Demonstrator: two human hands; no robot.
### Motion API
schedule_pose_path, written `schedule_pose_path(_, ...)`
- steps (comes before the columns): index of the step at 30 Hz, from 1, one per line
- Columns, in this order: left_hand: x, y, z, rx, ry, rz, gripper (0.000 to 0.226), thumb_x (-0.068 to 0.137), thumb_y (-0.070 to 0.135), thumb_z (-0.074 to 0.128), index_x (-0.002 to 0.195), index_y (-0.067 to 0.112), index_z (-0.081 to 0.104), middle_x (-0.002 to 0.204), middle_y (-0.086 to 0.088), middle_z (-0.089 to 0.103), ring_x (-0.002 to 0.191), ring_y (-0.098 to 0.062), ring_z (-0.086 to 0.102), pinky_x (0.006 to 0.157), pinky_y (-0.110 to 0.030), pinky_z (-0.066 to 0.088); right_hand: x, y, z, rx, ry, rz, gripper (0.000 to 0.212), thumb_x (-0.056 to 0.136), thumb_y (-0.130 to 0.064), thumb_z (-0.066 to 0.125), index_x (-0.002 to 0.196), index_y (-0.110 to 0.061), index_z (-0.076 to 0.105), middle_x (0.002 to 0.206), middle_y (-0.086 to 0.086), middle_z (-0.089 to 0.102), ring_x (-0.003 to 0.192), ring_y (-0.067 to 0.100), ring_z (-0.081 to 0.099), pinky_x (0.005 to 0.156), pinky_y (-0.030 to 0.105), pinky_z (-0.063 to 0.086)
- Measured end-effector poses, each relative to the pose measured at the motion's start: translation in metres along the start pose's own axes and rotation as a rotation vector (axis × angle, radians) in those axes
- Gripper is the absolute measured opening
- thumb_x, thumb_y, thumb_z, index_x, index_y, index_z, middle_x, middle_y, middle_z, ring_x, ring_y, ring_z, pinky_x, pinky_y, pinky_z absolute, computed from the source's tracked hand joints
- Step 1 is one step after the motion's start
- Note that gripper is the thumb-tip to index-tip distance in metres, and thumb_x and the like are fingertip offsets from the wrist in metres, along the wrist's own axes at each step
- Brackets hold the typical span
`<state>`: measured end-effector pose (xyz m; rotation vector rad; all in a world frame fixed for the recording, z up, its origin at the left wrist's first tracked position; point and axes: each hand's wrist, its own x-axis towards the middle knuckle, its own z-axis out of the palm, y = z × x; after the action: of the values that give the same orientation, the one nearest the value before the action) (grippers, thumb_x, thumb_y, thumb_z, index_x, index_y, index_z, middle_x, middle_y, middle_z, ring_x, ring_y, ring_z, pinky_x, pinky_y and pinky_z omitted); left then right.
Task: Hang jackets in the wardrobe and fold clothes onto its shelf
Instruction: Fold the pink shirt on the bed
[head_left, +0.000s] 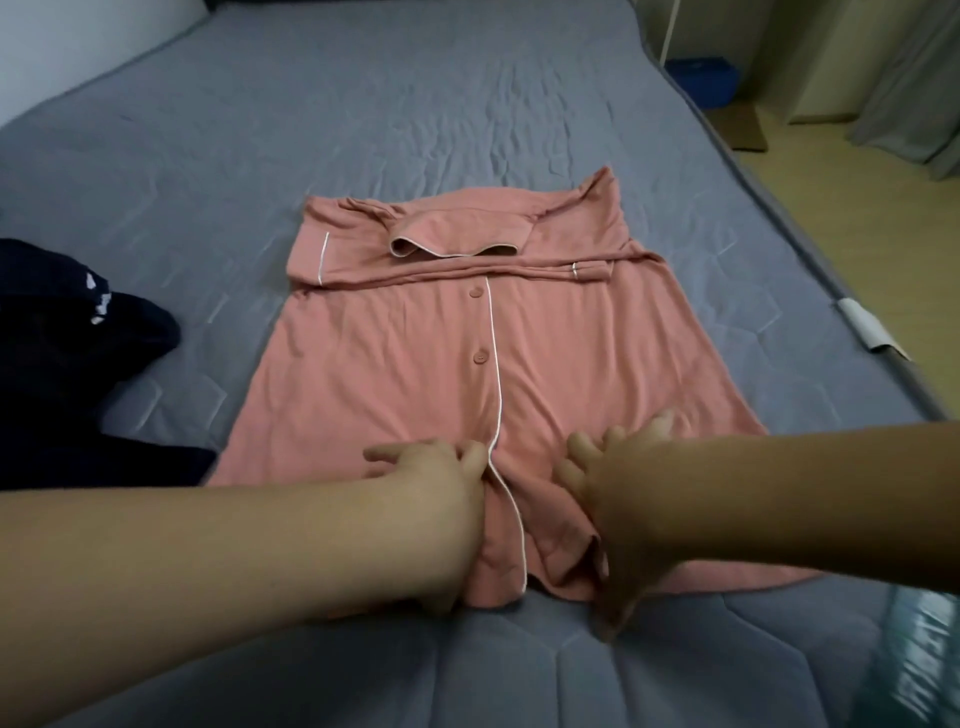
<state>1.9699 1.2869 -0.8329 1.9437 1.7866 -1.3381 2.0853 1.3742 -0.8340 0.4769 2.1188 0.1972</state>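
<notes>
In the head view, the folding step was in hand: a pink pyjama shirt lay face up on the grey bed cover, its sleeves already folded across the chest just below the collar. The left hand gripped the hem just left of the white-piped placket, thumb under the cloth and fingers curled over it. The right hand held the hem on the other side of the placket in the same way, a fold of fabric bunched between the two.

By my reading, the next move called for lifting the hem away from the body and laying it up toward the collar, both hands rising evenly.

A dark garment lay well beyond the left hand, cut off by the frame edge. The wardrobe and shelf were out of view. Both thumbs were blurred.
</notes>
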Motion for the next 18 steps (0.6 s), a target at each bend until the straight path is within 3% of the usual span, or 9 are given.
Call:
schedule_pose_path(2, 0.004, -0.007, -0.001, -0.019, 0.197, 0.035, 0.052, 0.091, 0.026, 0.054, 0.138, 0.008, 0.040, 0.132, -0.013, 0.038, 0.110, -0.032, 0.051, 0.077, -0.041, 0.051, -0.002, -0.011, -0.008, -0.112, 0.021, -0.048, 0.110, 0.069, -0.075, 0.062, 0.152, -0.017, 0.018, 0.149, 0.010, 0.023, 0.133, 0.032, 0.034, 0.100, 0.067, 0.031)
schedule_pose_path(3, 0.005, -0.014, 0.000, -0.053, 0.261, 0.054, 0.048, 0.091, 0.019, 0.052, 0.137, 0.008, 0.039, 0.128, -0.011, 0.045, 0.107, -0.030, 0.054, 0.072, -0.036, 0.046, -0.002, -0.012, -0.015, -0.097, 0.059, -0.081, 0.093, 0.075, -0.067, 0.063, 0.147, -0.017, 0.033, 0.143, 0.010, 0.036, 0.126, 0.030, 0.043, 0.099, 0.057, 0.039)
schedule_pose_path(5, 0.006, -0.031, 0.004, -0.122, 0.270, 0.070, 0.057, 0.087, 0.017, 0.056, 0.139, 0.014, 0.032, 0.121, -0.007, 0.052, 0.103, -0.029, 0.058, 0.067, -0.035, 0.040, 0.000, -0.005, -0.031, 0.032, 0.138, -0.174, 0.055, 0.082, -0.049, 0.065, 0.127, -0.018, 0.055, 0.123, 0.007, 0.059, 0.100, 0.026, 0.057, 0.082, 0.031, 0.044)
schedule_pose_path(6, 0.006, -0.038, 0.007, -0.155, 0.234, 0.068, 0.063, 0.084, 0.019, 0.060, 0.139, 0.017, 0.030, 0.119, -0.005, 0.052, 0.102, -0.028, 0.059, 0.067, -0.035, 0.040, 0.002, 0.002, -0.038, 0.126, 0.138, -0.218, 0.042, 0.084, -0.041, 0.067, 0.118, -0.019, 0.059, 0.114, 0.006, 0.064, 0.091, 0.023, 0.055, 0.075, 0.025, 0.041)
schedule_pose_path(7, 0.005, -0.042, 0.011, -0.181, 0.201, 0.062, 0.066, 0.082, 0.021, 0.062, 0.138, 0.020, 0.029, 0.118, -0.003, 0.049, 0.102, -0.028, 0.058, 0.066, -0.035, 0.040, 0.002, 0.012, -0.043, 0.260, 0.127, -0.247, 0.038, 0.082, -0.036, 0.071, 0.114, -0.020, 0.058, 0.107, 0.003, 0.064, 0.089, 0.020, 0.053, 0.071, 0.023, 0.040)
schedule_pose_path(10, 0.001, -0.040, 0.028, -0.200, 0.202, 0.043, 0.068, 0.076, 0.027, 0.063, 0.136, 0.019, 0.031, 0.120, -0.004, 0.041, 0.102, -0.027, 0.053, 0.069, -0.035, 0.039, -0.005, 0.030, -0.051, 0.551, 0.177, -0.342, 0.067, 0.071, -0.039, 0.082, 0.120, -0.027, 0.039, 0.104, -0.006, 0.054, 0.090, 0.016, 0.053, 0.072, 0.026, 0.041)
schedule_pose_path(13, -0.004, -0.032, 0.038, -0.186, 0.297, 0.022, 0.057, 0.080, 0.028, 0.055, 0.132, 0.018, 0.032, 0.121, -0.005, 0.041, 0.101, -0.027, 0.051, 0.066, -0.033, 0.035, -0.001, 0.021, -0.046, 0.498, 0.281, -0.499, 0.022, 0.086, -0.040, 0.067, 0.084, -0.034, 0.046, 0.080, -0.014, 0.052, 0.069, 0.002, 0.050, 0.062, 0.020, 0.036)
schedule_pose_path(15, -0.008, -0.030, 0.039, -0.160, 0.353, -0.002, 0.045, 0.085, 0.027, 0.050, 0.126, 0.019, 0.036, 0.119, -0.004, 0.044, 0.101, -0.027, 0.052, 0.065, -0.032, 0.032, 0.002, 0.012, -0.045, 0.639, 0.313, -0.516, 0.026, 0.097, -0.035, 0.052, 0.072, -0.027, 0.052, 0.072, -0.009, 0.057, 0.061, 0.000, 0.050, 0.060, 0.019, 0.037)
schedule_pose_path(18, -0.012, -0.029, 0.040, -0.097, 0.324, -0.043, 0.032, 0.091, 0.021, 0.048, 0.122, 0.016, 0.046, 0.117, -0.005, 0.054, 0.103, -0.029, 0.058, 0.069, -0.032, 0.037, 0.001, 0.015, -0.044, 0.810, 0.301, -0.466, 0.030, 0.099, -0.038, 0.047, 0.077, -0.019, 0.053, 0.078, -0.001, 0.062, 0.069, 0.012, 0.055, 0.068, 0.025, 0.042)
